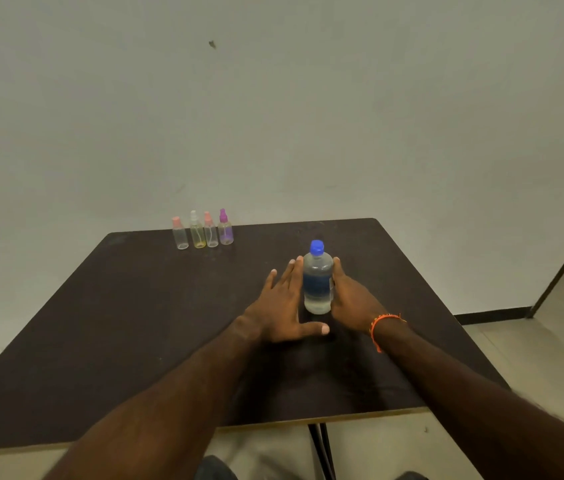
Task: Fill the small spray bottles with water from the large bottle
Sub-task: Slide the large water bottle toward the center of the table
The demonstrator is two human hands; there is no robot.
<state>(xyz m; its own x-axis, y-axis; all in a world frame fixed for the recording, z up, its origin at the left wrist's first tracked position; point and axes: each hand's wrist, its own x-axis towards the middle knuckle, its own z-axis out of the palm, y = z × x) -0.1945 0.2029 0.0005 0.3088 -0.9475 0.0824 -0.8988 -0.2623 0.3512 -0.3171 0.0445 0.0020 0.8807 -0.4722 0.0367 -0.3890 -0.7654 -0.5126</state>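
The left hand (282, 306) and right hand (350, 296) flank the large bottle (318, 282) on the dark table (135, 323).

The left hand lies flat with fingers straight and spread, thumb stretched toward the right in front of the bottle's base, its fingertips just beside the bottle's left side. The right hand sits against the bottle's right side, fingers hidden behind it, so whether they curl round it cannot be told; an orange wrist thread (379, 325) circles that wrist. The bottle stands upright, blue cap (317, 247) on, blue label round its middle, right of the table's centre. Far to the left, near the far edge, four small spray bottles (202, 230) stand upright in a close row, capped pink, white, pink and purple.
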